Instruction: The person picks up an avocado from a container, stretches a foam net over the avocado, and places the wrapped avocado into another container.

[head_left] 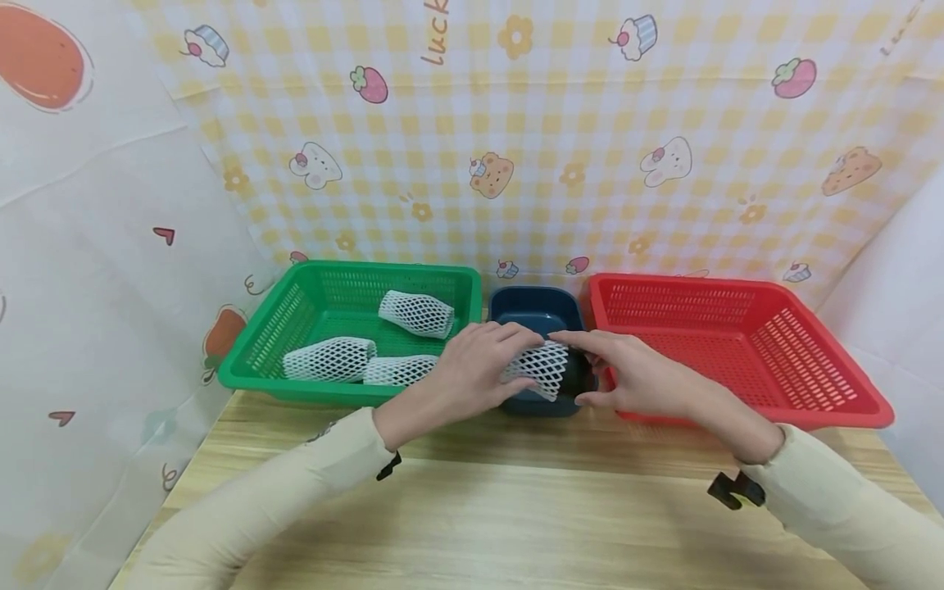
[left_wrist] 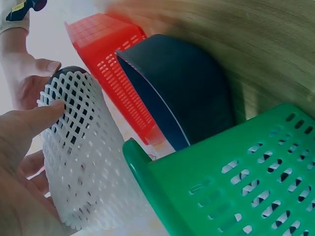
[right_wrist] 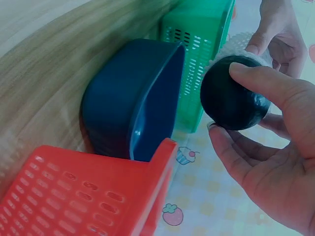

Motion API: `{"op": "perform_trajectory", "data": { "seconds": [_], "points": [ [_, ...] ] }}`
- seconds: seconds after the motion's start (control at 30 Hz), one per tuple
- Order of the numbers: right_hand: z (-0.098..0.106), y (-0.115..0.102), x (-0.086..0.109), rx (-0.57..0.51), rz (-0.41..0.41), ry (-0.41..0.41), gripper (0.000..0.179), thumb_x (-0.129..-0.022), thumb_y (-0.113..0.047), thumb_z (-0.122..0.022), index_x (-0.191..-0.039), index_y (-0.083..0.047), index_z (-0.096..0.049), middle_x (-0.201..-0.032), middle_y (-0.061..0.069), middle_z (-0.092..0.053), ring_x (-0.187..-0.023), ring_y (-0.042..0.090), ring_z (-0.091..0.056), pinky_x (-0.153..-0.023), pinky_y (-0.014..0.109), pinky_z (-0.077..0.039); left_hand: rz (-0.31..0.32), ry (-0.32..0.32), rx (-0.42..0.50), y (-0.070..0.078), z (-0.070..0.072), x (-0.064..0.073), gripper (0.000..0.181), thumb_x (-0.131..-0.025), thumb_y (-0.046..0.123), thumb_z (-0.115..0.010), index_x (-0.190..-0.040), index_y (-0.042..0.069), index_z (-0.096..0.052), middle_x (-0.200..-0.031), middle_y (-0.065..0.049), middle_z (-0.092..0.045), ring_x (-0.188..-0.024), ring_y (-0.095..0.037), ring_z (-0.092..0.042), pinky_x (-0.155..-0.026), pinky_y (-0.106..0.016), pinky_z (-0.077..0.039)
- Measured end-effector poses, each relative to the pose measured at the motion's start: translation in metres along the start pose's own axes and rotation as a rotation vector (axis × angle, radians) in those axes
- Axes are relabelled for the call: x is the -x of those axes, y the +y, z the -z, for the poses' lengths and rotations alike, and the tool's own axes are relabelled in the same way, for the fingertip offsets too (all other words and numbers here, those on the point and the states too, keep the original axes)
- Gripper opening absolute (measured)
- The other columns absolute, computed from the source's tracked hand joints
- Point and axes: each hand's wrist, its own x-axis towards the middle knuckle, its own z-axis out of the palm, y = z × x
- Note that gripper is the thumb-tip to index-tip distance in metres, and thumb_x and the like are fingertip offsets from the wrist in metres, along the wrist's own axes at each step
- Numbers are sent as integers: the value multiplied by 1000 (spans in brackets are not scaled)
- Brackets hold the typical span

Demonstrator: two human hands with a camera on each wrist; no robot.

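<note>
Over a small navy blue bin (head_left: 537, 301), both hands hold a smooth, dark, rounded fruit (right_wrist: 229, 101) partly inside a white foam net sleeve (head_left: 544, 369). My left hand (head_left: 483, 360) grips the sleeve, its thumb lying across the mesh in the left wrist view. From the opposite side my right hand (head_left: 642, 369) holds the fruit's bare end between thumb and fingers. The sleeve covers the fruit's far part. Several empty-looking white net sleeves (head_left: 416, 314) lie in the green basket (head_left: 383, 269) to the left.
A red slotted basket (head_left: 686, 281) stands right of the bin, its floor visible through the opening. All three containers line up along the back of the wooden table (head_left: 472, 524), close to a checked cloth backdrop (head_left: 546, 115). Another white cloth (head_left: 96, 270) hangs at left.
</note>
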Motion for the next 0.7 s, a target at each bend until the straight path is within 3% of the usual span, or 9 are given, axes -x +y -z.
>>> {"op": "perform_trajectory", "data": {
  "seconds": [0.13,0.43,0.7],
  "points": [
    [-1,2,1,-14,-9,14,88,-72,-13,-94,-148,-12,-49,-119,4,-60,-96,19,-58,-71,28,-56,0,7,9,-2,-1,0,52,-86,35,-83,-129,13,-65,-125,-2,-67,-111,-19,-62,-97,-36,-46],
    [-3,4,3,-115,-24,71,87,-73,-4,-92,-147,-6,-45,-127,13,-62,-104,26,-66,-81,43,-58,0,29,24,-3,3,1,52,-85,34,-85,-129,12,-66,-124,-4,-67,-105,-19,-64,-89,-35,-50],
    [-8,-1,4,-219,-36,141,78,-78,-3,-88,-144,-5,-45,-129,14,-63,-105,24,-68,-86,40,-56,7,23,14,-3,6,1,60,-84,40,-85,-132,11,-63,-125,-5,-66,-104,-21,-63,-90,-36,-50]
  ]
}}
